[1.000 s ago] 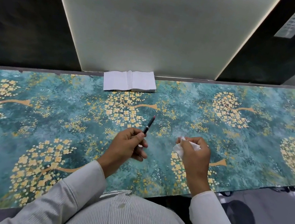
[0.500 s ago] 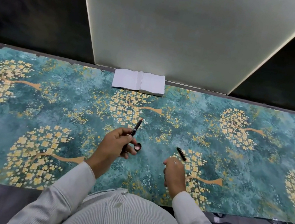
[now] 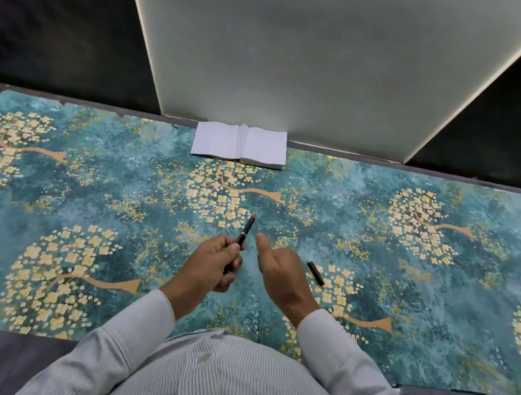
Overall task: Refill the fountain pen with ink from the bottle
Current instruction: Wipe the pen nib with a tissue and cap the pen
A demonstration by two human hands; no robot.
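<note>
My left hand (image 3: 212, 267) grips a slim black fountain pen (image 3: 245, 232) by its lower barrel, with the reddish tip pointing away from me over the table. Just to its right, my right hand (image 3: 279, 277) hovers with the thumb stretched toward the pen. Its fingers curl under the palm, hidden from view. A short black pen cap (image 3: 315, 273) lies on the table right of my right hand. No ink bottle shows in this frame.
An open white notebook (image 3: 239, 147) lies at the table's far edge against the pale wall panel. The table carries a teal cloth (image 3: 113, 192) printed with golden trees. Its near edge runs just in front of my body.
The white tissue seen in my right hand a second ago is no longer visible. That hand has moved left, close to the pen. The small bottle seen by my left hand is out of sight.
</note>
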